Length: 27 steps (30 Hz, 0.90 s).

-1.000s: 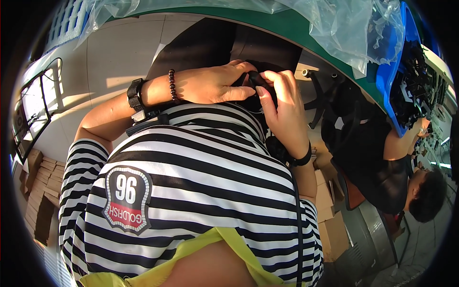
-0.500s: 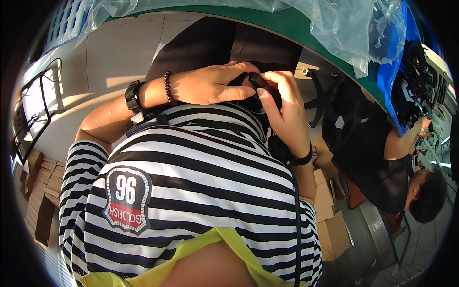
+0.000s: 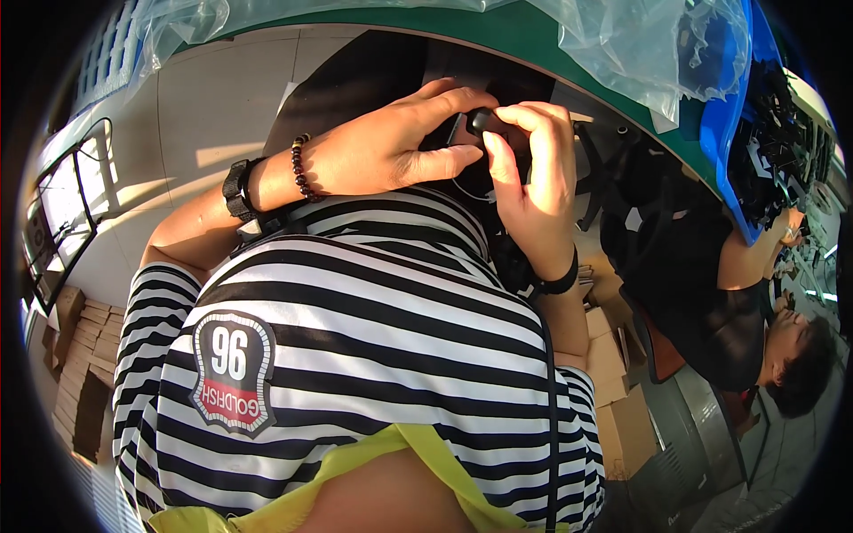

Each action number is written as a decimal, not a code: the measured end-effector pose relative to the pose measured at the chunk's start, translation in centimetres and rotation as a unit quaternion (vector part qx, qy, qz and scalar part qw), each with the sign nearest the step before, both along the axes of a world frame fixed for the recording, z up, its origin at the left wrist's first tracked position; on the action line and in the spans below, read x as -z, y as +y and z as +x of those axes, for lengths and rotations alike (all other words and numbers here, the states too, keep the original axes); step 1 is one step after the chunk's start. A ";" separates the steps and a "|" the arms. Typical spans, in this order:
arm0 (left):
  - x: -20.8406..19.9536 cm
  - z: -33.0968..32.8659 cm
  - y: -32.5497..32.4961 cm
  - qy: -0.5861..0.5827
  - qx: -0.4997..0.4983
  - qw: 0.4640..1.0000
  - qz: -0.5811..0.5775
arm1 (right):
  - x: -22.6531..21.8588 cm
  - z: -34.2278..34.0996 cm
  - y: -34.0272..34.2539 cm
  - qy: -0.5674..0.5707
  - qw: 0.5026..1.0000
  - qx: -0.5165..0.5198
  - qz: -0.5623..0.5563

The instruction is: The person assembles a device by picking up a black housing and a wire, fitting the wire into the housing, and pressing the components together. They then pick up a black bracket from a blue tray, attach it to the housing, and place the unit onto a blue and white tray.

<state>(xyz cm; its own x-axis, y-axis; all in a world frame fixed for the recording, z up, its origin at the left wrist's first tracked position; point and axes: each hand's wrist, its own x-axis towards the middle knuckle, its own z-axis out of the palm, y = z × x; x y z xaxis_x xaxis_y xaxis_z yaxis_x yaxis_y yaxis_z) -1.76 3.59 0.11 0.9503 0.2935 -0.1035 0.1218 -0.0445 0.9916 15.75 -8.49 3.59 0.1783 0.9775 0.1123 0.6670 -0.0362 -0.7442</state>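
Fingers [image 3: 520,120] of both hands pinch a small black part [image 3: 484,120] just above the striped shirt [image 3: 355,320]. It looks partly fitted, not finished. Behind is the green table [image 3: 533,35], then clear plastic bags [image 3: 640,44].

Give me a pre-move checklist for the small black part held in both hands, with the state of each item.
1. Left hand on the small black part: ok, fingers curl over it.
2. Right hand gripping it: ok, fingertips pinch its top.
3. Part fully in view: not ok, hands cover most of it.
4. Thin wire under the hands free of snags: cannot tell.
5. Co-worker's arm away from the hands: ok.
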 end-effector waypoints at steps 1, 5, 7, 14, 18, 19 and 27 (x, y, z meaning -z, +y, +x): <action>0.1 0.1 0.0 0.000 0.001 1.000 0.000 | 0.1 0.1 0.1 -0.013 1.000 -0.001 0.008; 1.1 -0.1 0.1 -0.009 -0.011 1.000 0.008 | 0.0 0.3 0.2 -0.014 1.000 -0.014 0.013; 1.4 0.3 0.1 -0.003 0.003 1.000 0.014 | -0.5 1.1 -0.1 0.020 0.999 -0.026 -0.015; 1.1 0.5 -0.1 0.024 0.049 0.998 0.016 | 0.5 1.3 -1.5 -0.008 0.999 -0.021 -0.027; 0.9 0.5 -0.3 0.051 0.060 0.997 0.025 | 1.9 0.4 -1.8 -0.048 0.999 0.007 0.011; 1.1 0.5 -0.3 0.047 0.059 0.997 0.031 | 2.1 0.3 -1.8 -0.066 0.997 0.013 0.030; 1.1 0.5 -0.1 0.038 0.064 0.997 0.008 | 1.4 1.6 -2.0 -0.016 1.000 -0.025 0.008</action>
